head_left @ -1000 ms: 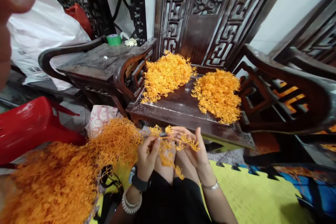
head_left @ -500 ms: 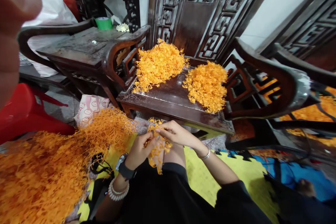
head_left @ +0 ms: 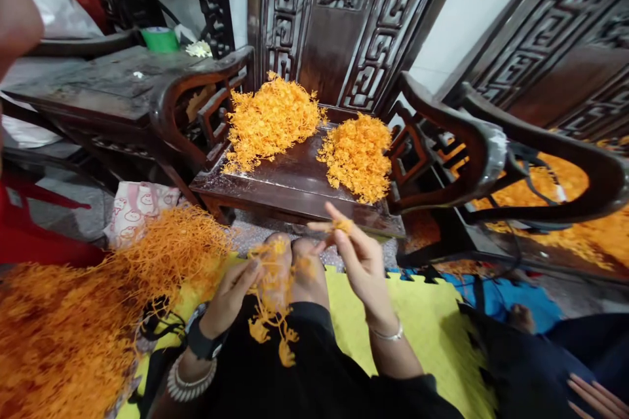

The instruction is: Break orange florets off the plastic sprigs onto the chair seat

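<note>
Over my lap, my left hand point(head_left: 227, 298) is closed on a branching orange plastic flower sprue point(head_left: 271, 304), its thin stems and flower-like tips hanging down blurred. To the right, apart from it, my right hand point(head_left: 362, 258) pinches a small orange plastic piece point(head_left: 343, 226) at the fingertips, the other fingers stretched out. In front, two heaps of orange plastic flower pieces, a left heap point(head_left: 272, 119) and a right heap point(head_left: 358, 156), lie on a dark carved wooden chair point(head_left: 289, 193). A large pile of thin orange stems point(head_left: 63, 334) spreads at my left.
A cloth bag point(head_left: 140, 206) and a red plastic stool point(head_left: 44, 229) stand at the left. Green tape point(head_left: 160, 39) sits on a dark side table point(head_left: 98, 88). More orange pieces point(head_left: 555, 222) lie at the right, near another person's hand point(head_left: 597, 396). Yellow foam mat point(head_left: 393, 314) covers the floor.
My hands have moved apart: the right one has drawn away to the right with a small orange piece, while the left keeps the sprue. The view has shifted rightward.
</note>
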Tool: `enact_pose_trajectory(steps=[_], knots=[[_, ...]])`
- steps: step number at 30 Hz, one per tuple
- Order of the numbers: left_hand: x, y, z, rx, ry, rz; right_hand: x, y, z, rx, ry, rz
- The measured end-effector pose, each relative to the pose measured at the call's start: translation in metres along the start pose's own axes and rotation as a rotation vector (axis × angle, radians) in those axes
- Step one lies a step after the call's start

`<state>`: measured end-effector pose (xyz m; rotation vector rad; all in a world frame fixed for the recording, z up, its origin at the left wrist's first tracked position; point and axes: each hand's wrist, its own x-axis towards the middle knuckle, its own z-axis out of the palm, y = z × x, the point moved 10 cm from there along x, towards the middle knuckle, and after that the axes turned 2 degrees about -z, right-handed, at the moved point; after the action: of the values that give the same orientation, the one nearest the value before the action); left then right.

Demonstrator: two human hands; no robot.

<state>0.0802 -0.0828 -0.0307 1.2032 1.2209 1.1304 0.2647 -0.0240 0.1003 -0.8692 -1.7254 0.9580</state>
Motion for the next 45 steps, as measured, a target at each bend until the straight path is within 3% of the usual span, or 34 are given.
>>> enact_pose_trajectory(steps=[2,5,10,14,16,18,21,23,24,25,26,28,30,32,34,36,39,41,43,45], knots=[[0.009,0.016,0.009,0.057,-0.012,0.077,-0.006,0.021,0.024,0.157,-0.074,0.087],[0.017,0.030,0.020,0.072,-0.050,0.117,-0.004,0.034,0.032,0.227,-0.107,0.072],[0.017,0.019,0.018,0.106,-0.037,0.052,0.005,0.040,0.033,-0.070,-0.239,0.035],[0.020,0.008,0.025,0.140,-0.102,-0.021,0.002,0.046,0.063,-0.039,-0.444,0.036],[0.022,0.006,0.028,0.167,-0.110,-0.044,0.006,0.048,0.063,0.018,-0.399,0.037],[0.020,0.010,0.032,0.202,-0.124,-0.005,0.015,0.046,0.037,0.010,-0.188,0.018],[0.011,0.009,0.027,0.211,-0.093,0.003,0.013,0.027,-0.055,0.141,0.465,-0.105],[0.003,-0.013,0.010,0.081,0.008,-0.193,-0.008,0.015,-0.109,0.282,0.871,-0.235],[-0.005,-0.033,-0.010,-0.015,0.197,-0.379,-0.010,0.005,-0.120,0.168,0.908,-0.273],[-0.012,-0.044,-0.022,-0.109,0.321,-0.465,0.002,-0.003,-0.119,-0.013,0.796,-0.260],[-0.010,-0.045,-0.023,-0.167,0.317,-0.433,0.018,-0.007,-0.109,-0.224,0.628,-0.254],[-0.003,-0.047,-0.027,-0.279,0.374,-0.377,0.052,0.013,-0.089,-0.544,0.309,-0.202],[0.003,-0.055,-0.028,-0.377,0.466,-0.383,0.082,0.051,-0.098,-0.734,0.262,-0.115],[0.014,-0.054,-0.019,-0.419,0.465,-0.368,0.111,0.091,-0.126,-0.996,0.349,0.021],[0.024,-0.044,-0.009,-0.482,0.457,-0.349,0.137,0.134,-0.145,-1.387,0.289,0.188],[0.022,-0.040,-0.004,-0.651,0.579,-0.439,0.153,0.168,-0.160,-1.597,0.215,0.276],[0.029,-0.018,0.002,-0.683,0.558,-0.416,0.160,0.199,-0.170,-1.597,0.185,0.253],[0.029,-0.019,-0.001,-0.687,0.592,-0.411,0.156,0.200,-0.174,-1.545,0.271,0.211],[0.034,-0.019,0.000,-0.636,0.519,-0.322,0.145,0.177,-0.170,-1.416,0.418,0.119],[0.036,-0.025,0.002,-0.610,0.464,-0.277,0.126,0.137,-0.148,-1.119,0.497,-0.042]])
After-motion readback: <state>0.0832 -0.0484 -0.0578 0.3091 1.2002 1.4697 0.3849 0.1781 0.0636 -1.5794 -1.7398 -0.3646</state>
